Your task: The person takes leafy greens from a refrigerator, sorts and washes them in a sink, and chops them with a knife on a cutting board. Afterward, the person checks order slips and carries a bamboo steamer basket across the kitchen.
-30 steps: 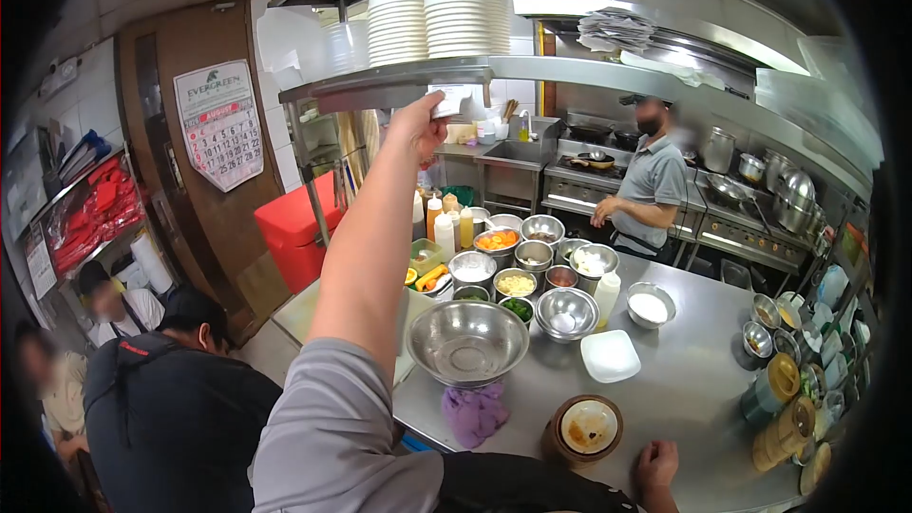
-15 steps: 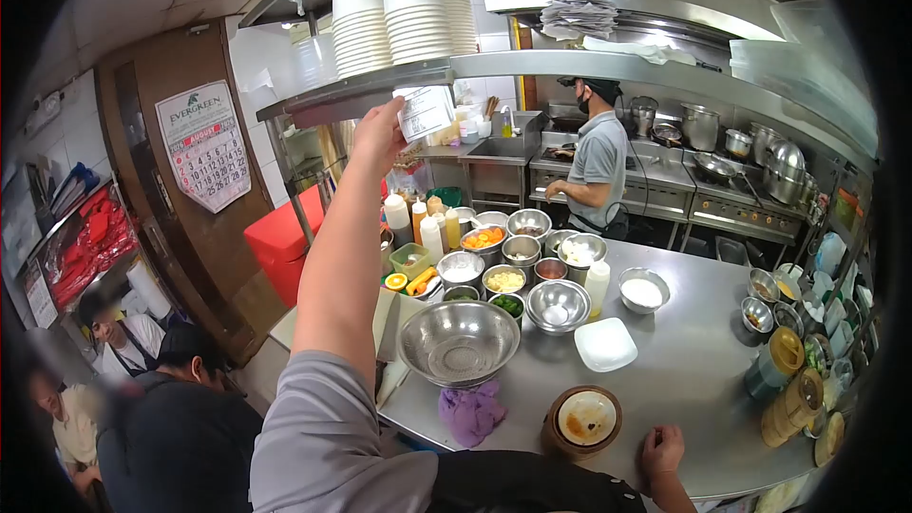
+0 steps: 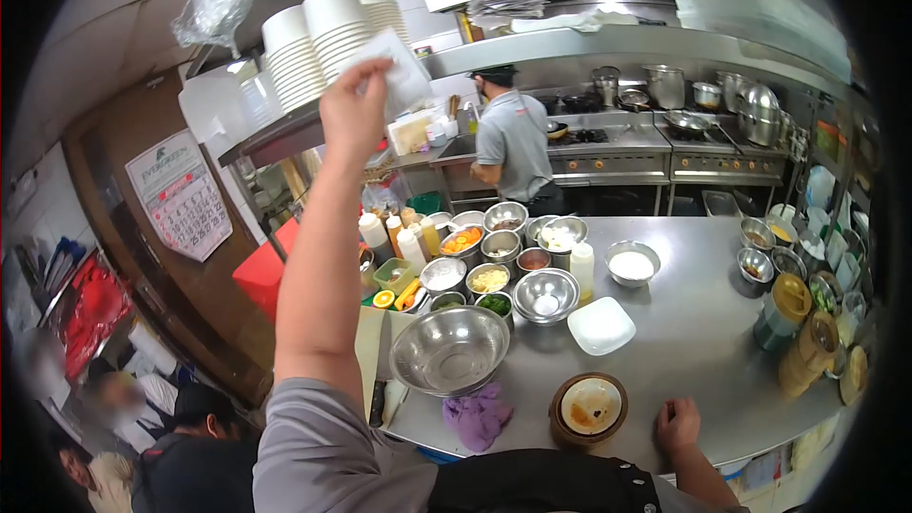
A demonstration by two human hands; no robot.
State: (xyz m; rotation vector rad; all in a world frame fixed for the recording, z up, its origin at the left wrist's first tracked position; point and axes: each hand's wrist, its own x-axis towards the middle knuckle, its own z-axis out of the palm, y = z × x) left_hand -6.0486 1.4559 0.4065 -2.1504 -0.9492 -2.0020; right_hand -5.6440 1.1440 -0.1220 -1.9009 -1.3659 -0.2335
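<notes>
My left hand (image 3: 356,109) is raised near the overhead shelf, its fingers pinching a white paper slip (image 3: 395,74). Stacked white bowls (image 3: 328,27) stand behind the slip. Resting on the steel table, my right hand (image 3: 677,424) has its fingers curled, and I cannot make out anything in them. To its left sits a brown round holder with a stained white dish (image 3: 591,406). A large perforated metal bowl (image 3: 449,351) stands below my raised forearm, beside a purple cloth (image 3: 477,417).
Metal bowls of ingredients (image 3: 489,280), squeeze bottles (image 3: 410,249) and a white square dish (image 3: 601,326) stand on the table. A co-worker (image 3: 513,142) is by the stoves. Other people (image 3: 190,456) are at lower left. Containers (image 3: 807,313) line the right edge.
My left hand has risen with the slip, which now overlaps the stacked bowls. The co-worker has turned away and moved left towards the sink. My right hand stays on the table.
</notes>
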